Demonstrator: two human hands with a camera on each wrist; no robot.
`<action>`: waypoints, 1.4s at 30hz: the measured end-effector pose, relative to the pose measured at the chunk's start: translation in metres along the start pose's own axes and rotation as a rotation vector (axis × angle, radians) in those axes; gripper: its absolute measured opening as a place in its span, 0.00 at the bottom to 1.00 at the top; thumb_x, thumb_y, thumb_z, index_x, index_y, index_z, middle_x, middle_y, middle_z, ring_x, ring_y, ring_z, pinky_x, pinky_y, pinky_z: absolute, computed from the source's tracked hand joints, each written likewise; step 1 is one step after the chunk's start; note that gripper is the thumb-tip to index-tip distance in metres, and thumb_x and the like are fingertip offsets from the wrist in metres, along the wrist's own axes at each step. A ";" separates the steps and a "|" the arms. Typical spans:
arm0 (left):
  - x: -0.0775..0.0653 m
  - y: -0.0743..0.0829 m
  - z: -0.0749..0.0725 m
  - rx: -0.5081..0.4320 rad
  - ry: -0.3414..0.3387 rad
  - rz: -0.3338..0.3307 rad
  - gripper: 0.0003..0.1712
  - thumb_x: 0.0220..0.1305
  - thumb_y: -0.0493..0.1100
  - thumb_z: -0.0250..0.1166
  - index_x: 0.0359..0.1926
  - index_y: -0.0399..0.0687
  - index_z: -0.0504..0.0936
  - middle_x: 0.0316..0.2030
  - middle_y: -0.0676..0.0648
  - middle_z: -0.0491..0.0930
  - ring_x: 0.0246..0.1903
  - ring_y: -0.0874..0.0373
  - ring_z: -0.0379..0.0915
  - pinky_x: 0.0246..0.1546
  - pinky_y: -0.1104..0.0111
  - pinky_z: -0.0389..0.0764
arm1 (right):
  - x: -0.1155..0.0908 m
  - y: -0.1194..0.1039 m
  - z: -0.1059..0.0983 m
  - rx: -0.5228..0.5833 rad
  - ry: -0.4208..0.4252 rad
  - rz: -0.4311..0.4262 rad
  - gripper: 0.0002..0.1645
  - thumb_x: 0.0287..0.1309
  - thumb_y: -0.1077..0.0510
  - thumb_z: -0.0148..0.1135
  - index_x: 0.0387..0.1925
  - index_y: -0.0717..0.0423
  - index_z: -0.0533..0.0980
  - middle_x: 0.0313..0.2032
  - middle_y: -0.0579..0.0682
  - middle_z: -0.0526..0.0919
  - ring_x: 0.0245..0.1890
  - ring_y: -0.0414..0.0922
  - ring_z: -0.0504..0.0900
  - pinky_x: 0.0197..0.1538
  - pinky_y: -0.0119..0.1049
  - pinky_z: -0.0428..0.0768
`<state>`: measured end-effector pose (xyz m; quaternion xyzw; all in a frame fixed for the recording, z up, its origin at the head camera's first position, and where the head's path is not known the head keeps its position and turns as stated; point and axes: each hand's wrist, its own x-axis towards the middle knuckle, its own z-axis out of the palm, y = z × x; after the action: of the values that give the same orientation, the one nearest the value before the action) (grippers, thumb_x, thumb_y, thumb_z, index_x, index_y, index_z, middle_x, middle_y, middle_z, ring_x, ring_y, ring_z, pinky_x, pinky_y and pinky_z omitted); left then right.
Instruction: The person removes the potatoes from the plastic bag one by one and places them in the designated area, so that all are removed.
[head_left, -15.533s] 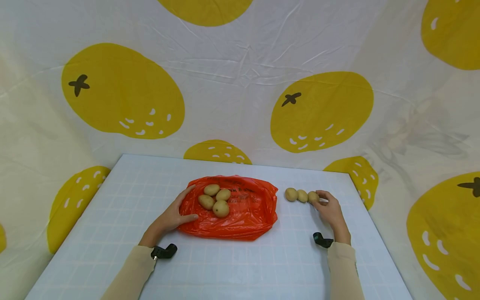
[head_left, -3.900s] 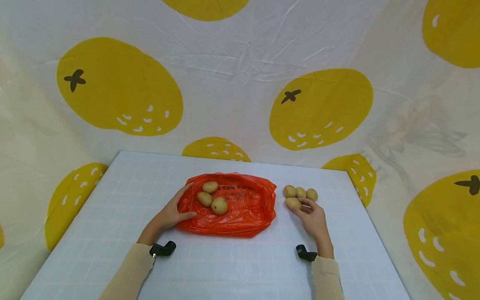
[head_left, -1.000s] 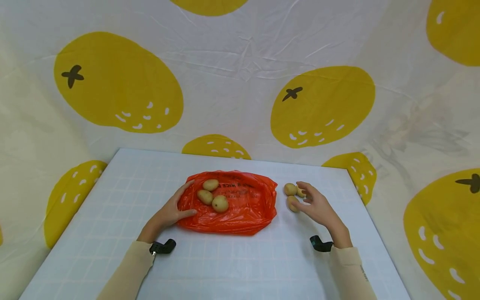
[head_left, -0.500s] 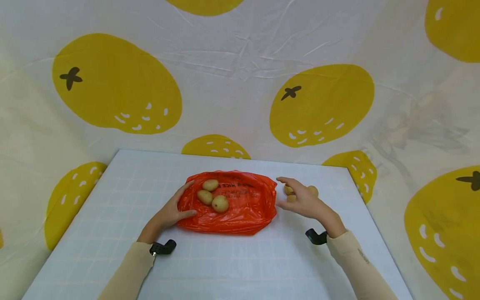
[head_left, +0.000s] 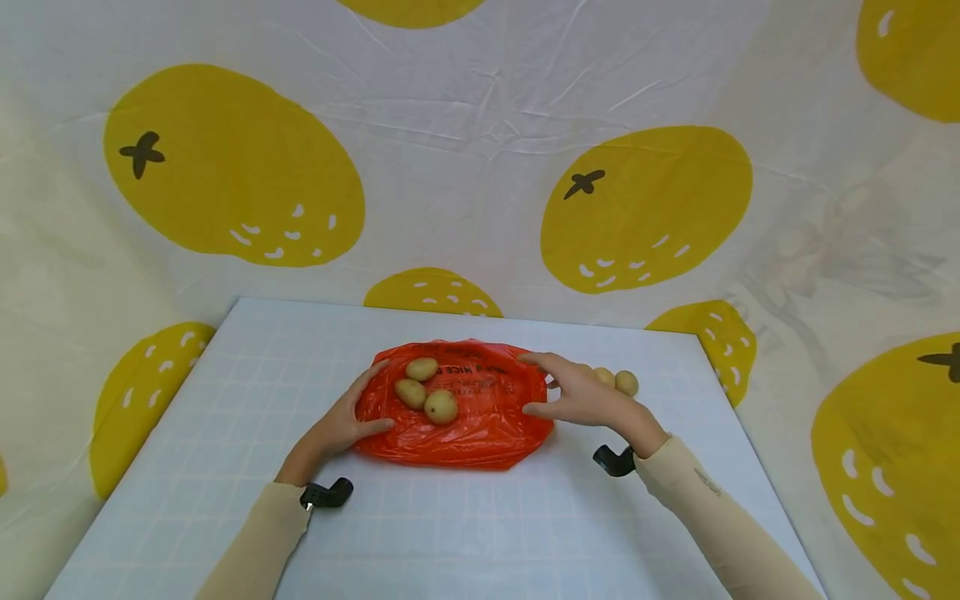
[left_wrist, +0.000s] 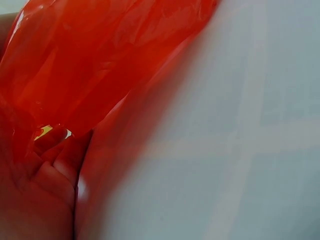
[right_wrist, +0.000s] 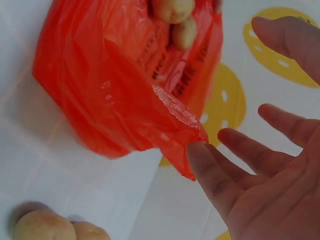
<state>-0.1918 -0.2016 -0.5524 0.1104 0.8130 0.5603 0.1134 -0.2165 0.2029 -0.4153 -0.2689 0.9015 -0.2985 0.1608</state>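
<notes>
1. Right now, the red bag (head_left: 483,437) lies near the middle of the worktop (head_left: 450,533), closer to the back edge than to the near side.
2. A lot of worktop stretches on the near side of the bag and on its left.
3. The bag's long way runs left to right, almost in line with the back edge. Its mouth looks up, and its right end points toward the loose potatoes (head_left: 626,382).
4. Three potatoes (head_left: 440,407) sit close together in the left part of the bag.
5. The left hand (head_left: 335,423) holds the bag's left end, with its thumb and first finger spread wide.
6. The right hand (head_left: 581,396) is wide too and holds nothing. Its fingertips are over the bag's right rim; I cannot tell if they touch it.
7. The loose potatoes lie just past the right hand, which partly hides them, inside the worktop's right edge.
</notes>
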 end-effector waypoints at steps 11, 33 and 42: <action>0.001 -0.002 0.000 0.009 0.000 0.039 0.56 0.61 0.48 0.74 0.82 0.68 0.49 0.81 0.39 0.45 0.79 0.32 0.42 0.72 0.29 0.51 | 0.013 -0.023 -0.003 0.003 -0.036 -0.050 0.45 0.60 0.48 0.74 0.75 0.47 0.65 0.69 0.47 0.73 0.65 0.51 0.74 0.62 0.53 0.82; 0.000 0.000 -0.001 0.017 -0.003 0.037 0.56 0.62 0.48 0.74 0.82 0.66 0.48 0.81 0.38 0.45 0.79 0.31 0.41 0.72 0.29 0.50 | 0.077 -0.024 -0.006 0.178 -0.268 -0.018 0.45 0.61 0.44 0.71 0.75 0.47 0.63 0.72 0.59 0.70 0.66 0.63 0.75 0.60 0.51 0.84; 0.000 -0.001 0.000 0.010 -0.003 0.023 0.57 0.61 0.49 0.74 0.82 0.67 0.49 0.82 0.39 0.45 0.79 0.32 0.41 0.72 0.30 0.52 | 0.104 -0.018 0.017 0.208 -0.301 -0.054 0.47 0.64 0.44 0.69 0.76 0.55 0.61 0.72 0.62 0.69 0.66 0.61 0.76 0.66 0.53 0.78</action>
<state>-0.1918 -0.2023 -0.5532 0.1211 0.8143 0.5573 0.1078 -0.2859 0.1226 -0.4303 -0.3165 0.8241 -0.3507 0.3126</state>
